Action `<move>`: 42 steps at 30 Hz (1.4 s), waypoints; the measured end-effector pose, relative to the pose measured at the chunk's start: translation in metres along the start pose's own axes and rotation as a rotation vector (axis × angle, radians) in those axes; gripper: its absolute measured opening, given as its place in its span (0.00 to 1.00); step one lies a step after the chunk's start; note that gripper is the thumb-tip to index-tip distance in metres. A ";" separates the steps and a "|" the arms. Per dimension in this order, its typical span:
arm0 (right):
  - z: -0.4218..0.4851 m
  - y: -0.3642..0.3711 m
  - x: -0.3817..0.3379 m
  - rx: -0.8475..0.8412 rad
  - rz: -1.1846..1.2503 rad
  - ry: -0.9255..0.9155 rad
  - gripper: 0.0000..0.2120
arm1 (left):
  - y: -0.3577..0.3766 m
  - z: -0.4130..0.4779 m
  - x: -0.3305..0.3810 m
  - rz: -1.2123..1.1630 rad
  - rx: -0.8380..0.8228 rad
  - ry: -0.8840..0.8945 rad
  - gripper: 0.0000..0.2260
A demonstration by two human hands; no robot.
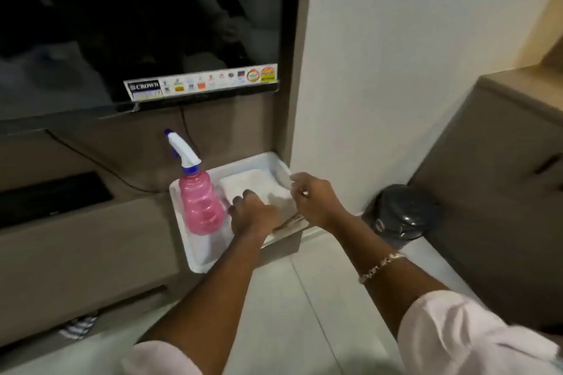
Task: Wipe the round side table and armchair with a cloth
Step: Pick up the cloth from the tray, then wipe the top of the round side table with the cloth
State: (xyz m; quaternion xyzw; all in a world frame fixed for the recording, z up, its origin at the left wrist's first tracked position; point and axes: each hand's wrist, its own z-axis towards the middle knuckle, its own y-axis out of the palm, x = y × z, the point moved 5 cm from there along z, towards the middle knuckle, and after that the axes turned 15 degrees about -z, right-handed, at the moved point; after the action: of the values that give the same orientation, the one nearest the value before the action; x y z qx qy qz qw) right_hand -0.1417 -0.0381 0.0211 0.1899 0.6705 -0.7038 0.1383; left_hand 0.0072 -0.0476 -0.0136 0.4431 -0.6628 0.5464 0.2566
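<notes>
A folded white cloth lies in a white tray on the low brown unit. My left hand rests on the near part of the cloth, fingers curled down onto it. Over the tray's right edge, my right hand hovers with fingers loosely bent, pinching at the cloth's right corner; the grip itself is blurred. A pink spray bottle with a white and blue trigger stands upright in the tray, just left of my left hand. Neither the round side table nor the armchair is in view.
A dark television hangs above the unit, with a cable running down behind the tray. A black-lined waste bin stands on the floor to the right, beside a brown cabinet. The white wall's corner rises right behind the tray.
</notes>
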 end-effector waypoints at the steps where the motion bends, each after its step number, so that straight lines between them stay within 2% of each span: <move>1: 0.018 0.020 -0.002 -0.048 -0.047 -0.009 0.18 | 0.002 0.008 -0.008 -0.002 0.009 -0.053 0.22; 4: 0.058 0.064 -0.009 -0.268 -0.277 0.004 0.25 | 0.014 0.034 -0.029 -0.097 0.047 -0.125 0.24; 7: 0.085 0.091 -0.010 -0.357 -0.349 0.010 0.29 | 0.018 0.056 -0.042 -0.285 0.101 -0.162 0.27; 9: 0.094 0.092 -0.008 -0.366 -0.180 0.094 0.33 | 0.013 0.061 -0.044 -0.445 0.134 -0.179 0.26; 12: 0.093 0.073 0.001 -0.360 0.063 0.279 0.32 | 0.004 0.061 -0.046 -0.726 0.128 -0.270 0.22; 15: 0.068 0.030 0.017 -0.270 0.427 0.350 0.34 | 0.004 0.049 -0.029 -1.139 -0.071 -0.269 0.21; 18: 0.019 -0.025 0.041 -0.230 0.801 0.354 0.33 | 0.021 0.017 0.004 -1.222 -0.277 -0.146 0.17; 20: -0.026 -0.059 0.065 -0.213 0.899 0.336 0.26 | 0.047 -0.017 0.029 -1.195 -0.455 -0.121 0.16; 22: -0.082 -0.086 0.094 -0.167 0.895 0.375 0.20 | 0.079 -0.054 0.047 -1.133 -0.581 -0.104 0.17; 24: -0.147 -0.104 0.132 -0.084 0.902 0.455 0.19 | 0.118 -0.102 0.061 -1.051 -0.712 -0.085 0.15; 26: -0.222 -0.117 0.169 0.063 0.983 0.538 0.19 | 0.162 -0.164 0.071 -0.967 -0.864 -0.078 0.15; 28: -0.305 -0.121 0.202 0.240 1.062 0.626 0.14 | 0.204 -0.233 0.071 -0.867 -0.987 -0.071 0.16; 30: -0.401 -0.122 0.239 0.417 0.999 0.781 0.16 | 0.249 -0.311 0.061 -0.738 -1.088 -0.041 0.15; 33: -0.557 -0.110 0.292 0.568 0.838 0.988 0.20 | 0.318 -0.437 0.018 -0.501 -1.230 0.033 0.10; 38: -0.813 -0.048 0.364 0.820 0.817 1.258 0.24 | 0.411 -0.659 -0.101 -0.168 -1.360 0.087 0.11; 41: -0.929 -0.010 0.388 0.933 0.647 1.461 0.29 | 0.451 -0.767 -0.174 -0.016 -1.415 0.075 0.06; 42: -0.960 0.000 0.396 0.962 0.571 1.518 0.29 | 0.463 -0.796 -0.193 0.025 -1.436 0.086 0.08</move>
State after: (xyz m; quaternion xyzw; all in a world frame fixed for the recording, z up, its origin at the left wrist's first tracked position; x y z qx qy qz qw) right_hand -0.4151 0.9418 -0.1862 0.7914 0.1467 -0.5328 -0.2613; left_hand -0.4177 0.7737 -0.1869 0.1354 -0.8530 -0.0045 0.5040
